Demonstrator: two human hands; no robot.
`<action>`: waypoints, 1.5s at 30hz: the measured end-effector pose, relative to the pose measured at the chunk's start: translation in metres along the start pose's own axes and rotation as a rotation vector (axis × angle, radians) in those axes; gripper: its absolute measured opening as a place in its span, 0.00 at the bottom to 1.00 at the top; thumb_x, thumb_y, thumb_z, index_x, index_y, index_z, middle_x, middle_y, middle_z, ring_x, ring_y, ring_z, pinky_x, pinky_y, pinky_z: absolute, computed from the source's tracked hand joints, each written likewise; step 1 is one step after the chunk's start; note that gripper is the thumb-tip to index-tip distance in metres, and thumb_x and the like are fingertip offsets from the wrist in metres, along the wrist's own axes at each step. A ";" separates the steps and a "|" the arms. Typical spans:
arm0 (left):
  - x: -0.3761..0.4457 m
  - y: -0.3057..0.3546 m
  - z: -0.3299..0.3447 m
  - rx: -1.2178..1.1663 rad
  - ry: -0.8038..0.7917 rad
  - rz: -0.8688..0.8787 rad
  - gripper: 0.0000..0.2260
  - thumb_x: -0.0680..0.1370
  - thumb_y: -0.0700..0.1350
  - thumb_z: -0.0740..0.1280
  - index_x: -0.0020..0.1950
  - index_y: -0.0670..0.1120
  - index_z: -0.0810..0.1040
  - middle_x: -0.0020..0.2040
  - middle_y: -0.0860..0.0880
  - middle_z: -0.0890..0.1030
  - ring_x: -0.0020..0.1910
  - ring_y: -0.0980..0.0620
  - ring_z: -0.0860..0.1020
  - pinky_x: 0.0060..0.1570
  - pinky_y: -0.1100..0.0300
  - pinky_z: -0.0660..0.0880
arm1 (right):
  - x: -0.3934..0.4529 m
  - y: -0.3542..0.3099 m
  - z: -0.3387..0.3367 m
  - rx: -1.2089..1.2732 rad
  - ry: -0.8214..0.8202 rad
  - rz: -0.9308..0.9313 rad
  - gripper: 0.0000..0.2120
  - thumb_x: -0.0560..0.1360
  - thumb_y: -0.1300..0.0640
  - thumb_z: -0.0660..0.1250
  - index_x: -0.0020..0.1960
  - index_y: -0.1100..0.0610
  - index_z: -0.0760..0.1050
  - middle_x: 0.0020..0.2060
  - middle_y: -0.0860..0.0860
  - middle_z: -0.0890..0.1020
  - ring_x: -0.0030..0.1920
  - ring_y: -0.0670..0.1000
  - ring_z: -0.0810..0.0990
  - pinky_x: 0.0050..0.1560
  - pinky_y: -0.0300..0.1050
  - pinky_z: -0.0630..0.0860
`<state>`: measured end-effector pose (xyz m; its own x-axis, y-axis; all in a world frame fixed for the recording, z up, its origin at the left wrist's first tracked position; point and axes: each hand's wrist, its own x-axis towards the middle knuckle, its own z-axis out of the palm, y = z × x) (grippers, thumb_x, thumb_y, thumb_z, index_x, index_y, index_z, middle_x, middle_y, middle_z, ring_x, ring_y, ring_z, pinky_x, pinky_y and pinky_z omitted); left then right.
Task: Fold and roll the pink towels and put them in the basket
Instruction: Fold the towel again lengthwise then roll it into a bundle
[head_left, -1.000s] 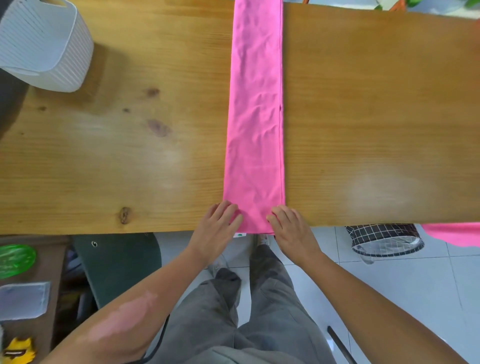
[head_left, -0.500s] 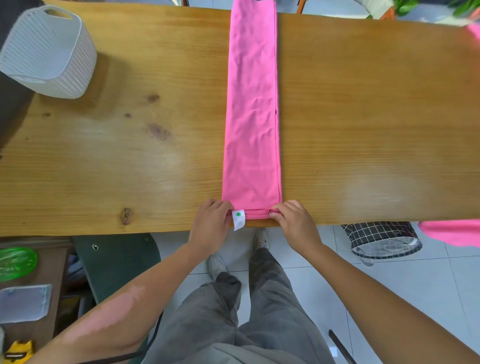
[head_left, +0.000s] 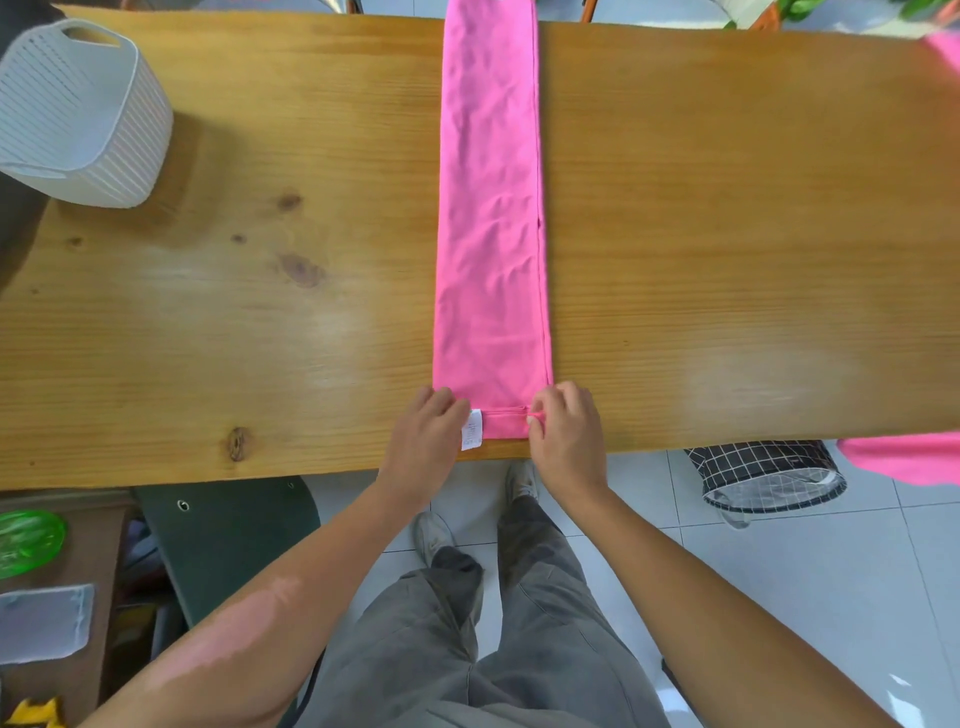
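At far left I see the white ribbed basket (head_left: 78, 114) standing on the counter (head_left: 260, 322), at its far-left corner and well apart from the towel. Below the counter edge on that side there is a green lid (head_left: 28, 540) on a lower surface.

My left hand (head_left: 423, 441) sits at the near-left corner of the towel (head_left: 491, 208), fingers curled down over the edge; I cannot tell how firmly it grips the cloth. Just beside its fingers a white tag (head_left: 471, 429) sticks out from the turned-up end.

The towel is bright pink, folded into 1 long narrow strip that runs straight across the counter from the near edge to the far edge and beyond. Its surface is lightly creased, with a stitched hem along the right side. The near end is turned over into a small first roll, 1 thin band wide.

My right hand (head_left: 566, 441) pinches the right end of that roll between thumb and fingertips.

Farther right, under the counter, stands a black grid-pattern bin (head_left: 769, 475), and more pink cloth (head_left: 904, 460) shows at the frame edge.
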<state>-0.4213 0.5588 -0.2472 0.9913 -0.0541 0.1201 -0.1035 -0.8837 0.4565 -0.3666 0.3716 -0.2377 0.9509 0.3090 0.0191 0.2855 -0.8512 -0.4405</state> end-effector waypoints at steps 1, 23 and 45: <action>0.000 0.000 0.000 0.052 -0.039 0.140 0.13 0.64 0.24 0.67 0.40 0.41 0.75 0.37 0.46 0.73 0.37 0.46 0.70 0.34 0.52 0.68 | -0.002 0.001 0.000 -0.083 -0.007 -0.193 0.09 0.68 0.72 0.69 0.42 0.60 0.75 0.41 0.53 0.76 0.43 0.56 0.74 0.41 0.49 0.72; -0.022 -0.019 0.013 0.144 -0.113 0.281 0.17 0.76 0.31 0.68 0.65 0.39 0.76 0.60 0.44 0.76 0.59 0.44 0.76 0.60 0.54 0.76 | -0.023 0.018 0.015 -0.326 -0.002 -0.459 0.10 0.72 0.69 0.67 0.52 0.60 0.80 0.44 0.53 0.81 0.46 0.55 0.80 0.51 0.47 0.79; 0.035 -0.002 0.006 -0.042 0.126 -0.128 0.06 0.74 0.32 0.72 0.44 0.42 0.80 0.42 0.48 0.79 0.42 0.46 0.73 0.43 0.53 0.72 | 0.035 0.013 0.018 -0.151 0.004 -0.178 0.06 0.75 0.65 0.69 0.48 0.57 0.76 0.42 0.51 0.76 0.43 0.54 0.72 0.43 0.47 0.70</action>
<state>-0.3862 0.5559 -0.2489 0.9788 0.1185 0.1668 0.0170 -0.8595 0.5109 -0.3315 0.3789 -0.2587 0.8844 0.4584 0.0877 0.4629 -0.8375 -0.2902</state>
